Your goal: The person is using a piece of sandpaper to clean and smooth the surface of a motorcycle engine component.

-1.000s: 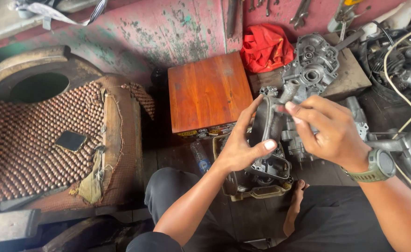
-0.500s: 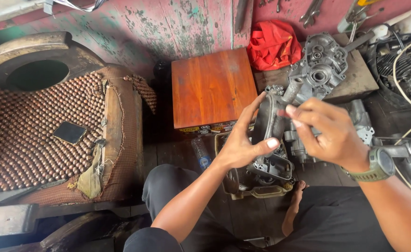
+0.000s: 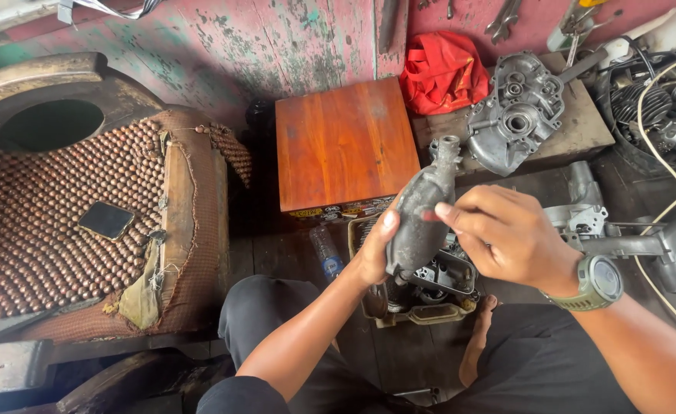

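Note:
My left hand (image 3: 375,249) grips a grey, greasy metal engine part (image 3: 422,211), an elongated casing with a tube end pointing up. My right hand (image 3: 506,234), with a green watch on the wrist, pinches the same part from the right near its middle. The part is held above a tray (image 3: 418,316) holding more engine pieces, set on the floor between my knees.
A wooden box (image 3: 343,142) stands just behind the hands. A red cloth (image 3: 441,70) and a grey crankcase half (image 3: 516,111) lie at the back right. A beaded seat cushion with a phone (image 3: 106,220) is on the left. Cables and engine parts (image 3: 660,115) crowd the right.
The part has been lifted and turned, so its smooth rounded side now faces me. Both hands stay on it. The camera view has shifted a little.

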